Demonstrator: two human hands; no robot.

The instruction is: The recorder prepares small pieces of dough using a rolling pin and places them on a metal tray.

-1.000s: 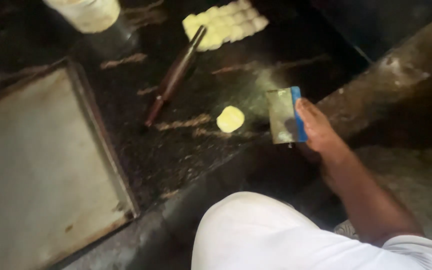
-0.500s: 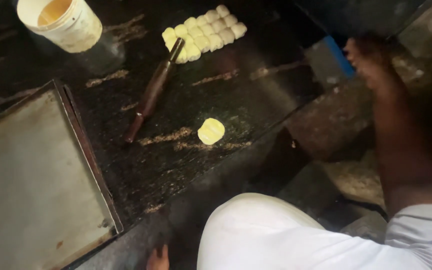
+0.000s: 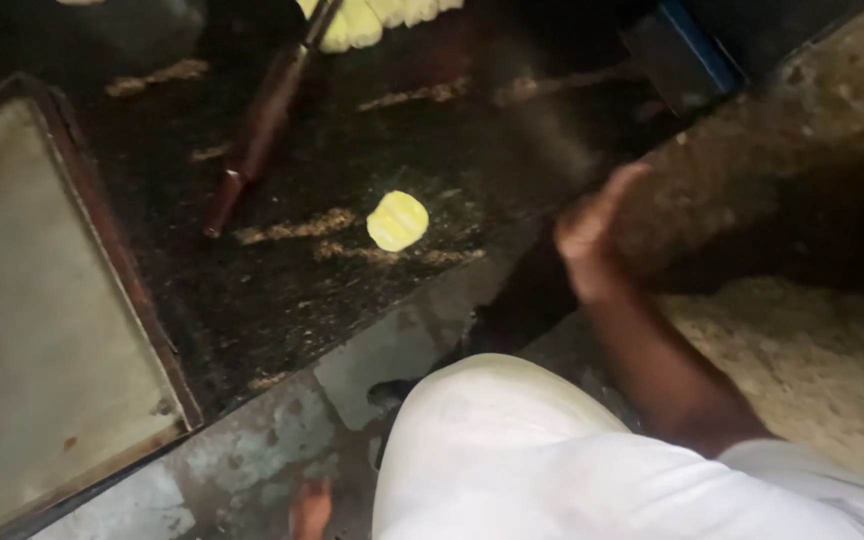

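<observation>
My right hand [image 3: 592, 240] hovers blurred at the dark counter's near edge and holds nothing. A small flattened yellow dough disc [image 3: 397, 220] lies on the black counter [image 3: 352, 300], to the left of the hand. A metal scraper with a blue handle [image 3: 687, 55] rests on the counter at the far right, apart from the hand. A brown rolling pin [image 3: 262, 125] lies at an angle further left. Several yellow dough pieces [image 3: 372, 15] sit in a cluster at the top edge. My left hand is out of view.
A large flat metal tray [image 3: 32, 300] with a rusty rim fills the left side. A rough stone ledge [image 3: 772, 150] runs along the right. My white-clad knee [image 3: 512, 450] and a bare foot [image 3: 312, 508] are at the bottom, over a stained floor.
My right hand set the scraper down at the far right of the counter and drew back towards me, empty. The view has shifted closer, and the white cup has left the frame.
</observation>
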